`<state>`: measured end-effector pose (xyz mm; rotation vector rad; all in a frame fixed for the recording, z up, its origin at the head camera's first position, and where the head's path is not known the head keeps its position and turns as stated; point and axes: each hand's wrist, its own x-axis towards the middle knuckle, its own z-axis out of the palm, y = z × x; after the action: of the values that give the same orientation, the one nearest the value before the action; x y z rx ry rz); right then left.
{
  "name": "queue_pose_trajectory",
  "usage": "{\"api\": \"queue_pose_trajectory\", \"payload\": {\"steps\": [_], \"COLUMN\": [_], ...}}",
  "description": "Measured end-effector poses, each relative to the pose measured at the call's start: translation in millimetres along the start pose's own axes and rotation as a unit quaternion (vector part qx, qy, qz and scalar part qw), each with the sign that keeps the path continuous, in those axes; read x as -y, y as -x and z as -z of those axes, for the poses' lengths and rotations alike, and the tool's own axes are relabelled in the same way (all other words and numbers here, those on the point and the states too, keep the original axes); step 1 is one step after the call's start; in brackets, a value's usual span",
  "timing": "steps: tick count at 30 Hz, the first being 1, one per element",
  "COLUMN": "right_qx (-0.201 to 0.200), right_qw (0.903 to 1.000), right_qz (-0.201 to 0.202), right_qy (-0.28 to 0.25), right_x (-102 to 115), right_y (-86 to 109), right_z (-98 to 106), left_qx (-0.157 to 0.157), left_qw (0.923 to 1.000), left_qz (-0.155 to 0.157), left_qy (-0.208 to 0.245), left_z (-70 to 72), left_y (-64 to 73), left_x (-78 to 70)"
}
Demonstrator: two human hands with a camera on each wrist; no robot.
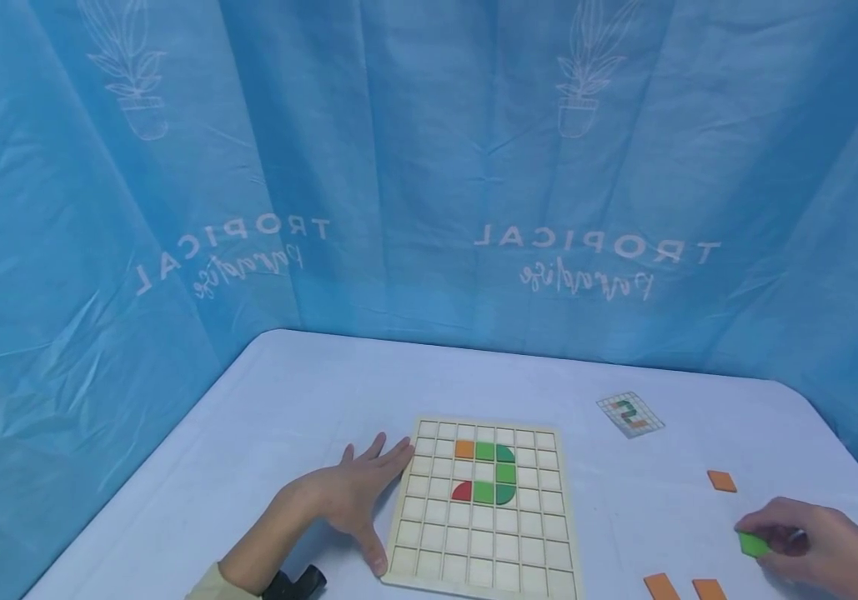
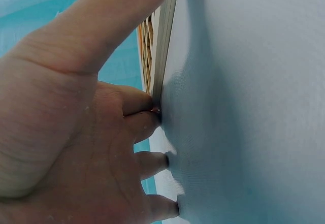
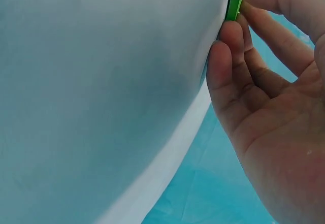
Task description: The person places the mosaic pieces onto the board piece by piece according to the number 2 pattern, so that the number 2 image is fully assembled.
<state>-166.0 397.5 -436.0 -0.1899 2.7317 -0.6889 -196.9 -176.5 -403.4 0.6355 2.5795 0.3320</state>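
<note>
A pale wooden grid board (image 1: 482, 546) lies on the white table in the head view. Several tiles sit in its upper cells: an orange square (image 1: 464, 450), green squares, dark green rounded pieces and a red rounded piece (image 1: 462, 492). My left hand (image 1: 349, 496) is spread along the board's left side, thumb at the near corner and fingertips touching the edge and tabletop. Out to the right, my right hand (image 1: 822, 537) pinches a green tile (image 1: 754, 545) between thumb and fingers, close to the table; the right wrist view shows only the tile's edge (image 3: 233, 7).
A pattern card (image 1: 631, 414) lies beyond the board to the right. Loose orange tiles are near the right hand: one (image 1: 722, 481) farther back, two (image 1: 661, 587) at the front. Blue printed curtain (image 1: 429, 167) surrounds the table's back and sides. A black object (image 1: 299, 583) is by the left wrist.
</note>
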Motion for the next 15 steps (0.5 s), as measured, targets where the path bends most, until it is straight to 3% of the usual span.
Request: {"api": "queue_pose_trajectory", "payload": {"steps": [15], "right_qx": [-0.019], "right_qw": [0.9996], "right_qz": [0.005], "right_qy": [0.018], "right_x": [25], "right_y": [-3.6], "right_z": [-2], "left_qx": [-0.005], "left_qw": [1.0000], "left_qz": [-0.007], "left_qy": [0.003], "left_z": [-1.3], "left_y": [0.1], "left_x": [1.7]}}
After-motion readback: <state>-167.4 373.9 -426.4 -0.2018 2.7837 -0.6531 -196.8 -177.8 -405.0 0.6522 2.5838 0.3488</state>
